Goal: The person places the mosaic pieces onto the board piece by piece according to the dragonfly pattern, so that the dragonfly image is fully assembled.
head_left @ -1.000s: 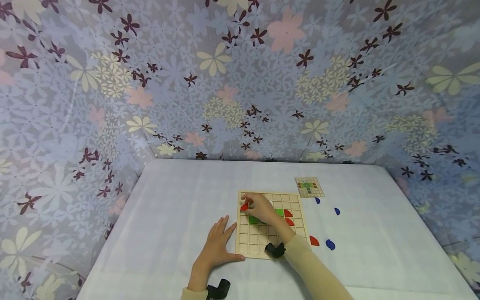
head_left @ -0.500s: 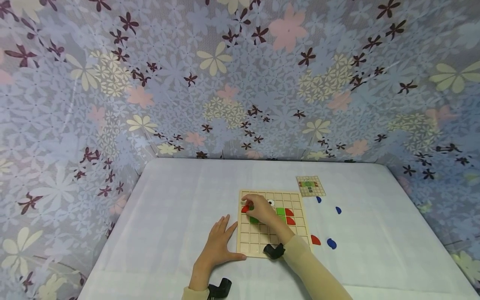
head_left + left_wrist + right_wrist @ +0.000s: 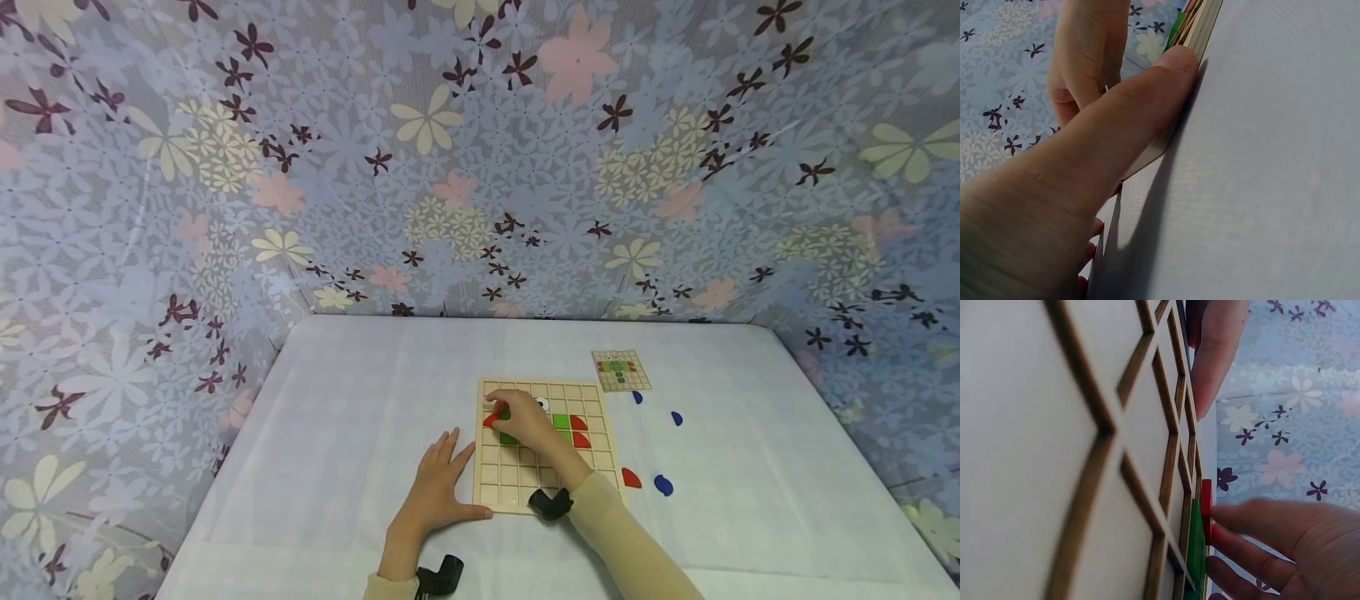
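Observation:
The wooden grid board [image 3: 507,495] lies on the table with flat coloured pieces set in its squares. My right hand [image 3: 527,421] reaches over its upper left part and pinches a red quarter-circle piece [image 3: 491,421] between thumb and fingers. In the right wrist view, this red piece [image 3: 1206,494] stands right at the grid's ribs beside a green piece [image 3: 1195,544]. My left hand [image 3: 432,493] rests beside the board's left edge, fingers spread. Its thumb [image 3: 1177,59] lies against the board's near edge. Part of the pattern is hidden under my right hand.
Green squares [image 3: 561,422] and two red quarter-circles [image 3: 581,440] sit in the board's right part, near a white eye piece [image 3: 542,404]. A pattern card [image 3: 621,371] lies beyond the board. Blue pieces [image 3: 663,485] and a loose red quarter-circle [image 3: 632,477] lie to the right.
My right fingers have shifted the red quarter-circle slightly toward me, keeping their pinch at the same part of the board. My left hand stays in place. The head view has moved a little.

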`<state>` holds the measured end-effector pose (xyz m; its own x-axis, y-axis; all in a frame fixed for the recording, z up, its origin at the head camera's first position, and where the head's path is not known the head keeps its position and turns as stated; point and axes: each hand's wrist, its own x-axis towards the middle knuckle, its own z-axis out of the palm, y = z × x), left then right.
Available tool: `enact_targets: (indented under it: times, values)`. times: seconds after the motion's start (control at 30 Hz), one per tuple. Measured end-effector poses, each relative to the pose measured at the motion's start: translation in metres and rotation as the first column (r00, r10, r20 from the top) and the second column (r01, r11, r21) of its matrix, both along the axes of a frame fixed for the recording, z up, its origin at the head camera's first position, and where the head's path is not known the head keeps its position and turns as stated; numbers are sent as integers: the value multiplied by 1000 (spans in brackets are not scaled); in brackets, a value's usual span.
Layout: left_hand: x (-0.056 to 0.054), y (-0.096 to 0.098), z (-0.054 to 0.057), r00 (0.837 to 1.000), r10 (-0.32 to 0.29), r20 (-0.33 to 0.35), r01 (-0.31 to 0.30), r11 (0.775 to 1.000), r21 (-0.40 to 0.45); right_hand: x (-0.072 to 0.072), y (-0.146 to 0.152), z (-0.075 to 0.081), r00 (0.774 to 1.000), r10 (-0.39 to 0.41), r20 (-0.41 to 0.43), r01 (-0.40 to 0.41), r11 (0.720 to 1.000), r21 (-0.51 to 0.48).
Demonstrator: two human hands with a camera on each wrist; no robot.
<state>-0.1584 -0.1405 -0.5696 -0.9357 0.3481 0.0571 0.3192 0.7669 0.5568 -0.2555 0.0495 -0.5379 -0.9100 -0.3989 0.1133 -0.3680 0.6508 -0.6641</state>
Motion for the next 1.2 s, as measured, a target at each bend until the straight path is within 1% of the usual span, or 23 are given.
enact_targets:
  times: [0.17, 0.23, 0.33, 0.37, 0.47, 0.63, 0.73, 0.9, 1.0, 1.1, 1.13, 1.2]
  values:
    - [0, 1, -2, 996, -10, -87, 13, 999, 31, -2, 1, 2, 1000, 9, -10, -9, 1000, 1]
    - [-1, 1, -2, 994, -9, -105, 14, 999, 40, -3, 1, 2, 1000, 16, -4, -16, 1000, -3]
    - [-2, 3, -2, 997, -4, -76, 7, 999, 34, -4, 3, 1, 1000, 23, -2, -23, 1000, -3]
    - [-3, 4, 0, 999, -1, -51, 3, 999, 37, -4, 4, 1, 1000, 25, 3, -25, 1000, -3]
    - [-6, 6, 1, 1000, 7, -10, -7, 1000, 12, -6, 6, 0, 999, 34, 18, -34, 999, -3]
    - [-9, 8, 2, 1000, 21, 14, -21, 1000, -1, -12, 8, 0, 997, 73, 21, -73, 997, -25]
    - [-10, 9, 3, 1000, 21, 12, -21, 1000, 6, -16, 9, -1, 996, 91, 24, -90, 996, -27]
    - [-11, 12, 2, 1000, 28, 8, -28, 1000, 14, -20, 10, -3, 996, 88, 27, -87, 996, -33]
    - [-11, 12, 0, 998, 29, -50, -28, 999, 24, -21, 10, -2, 997, 79, 20, -78, 996, -34]
    - [-12, 14, 0, 997, 27, -75, -25, 999, 39, -21, 13, 1, 997, 76, 4, -76, 997, -32]
    - [-12, 15, 0, 997, 29, -73, -26, 999, 35, -21, 14, 2, 997, 73, -1, -73, 997, -39]
    - [-13, 17, 1, 999, 35, -29, -34, 999, 26, -19, 19, 4, 998, 67, -20, -68, 996, -57]
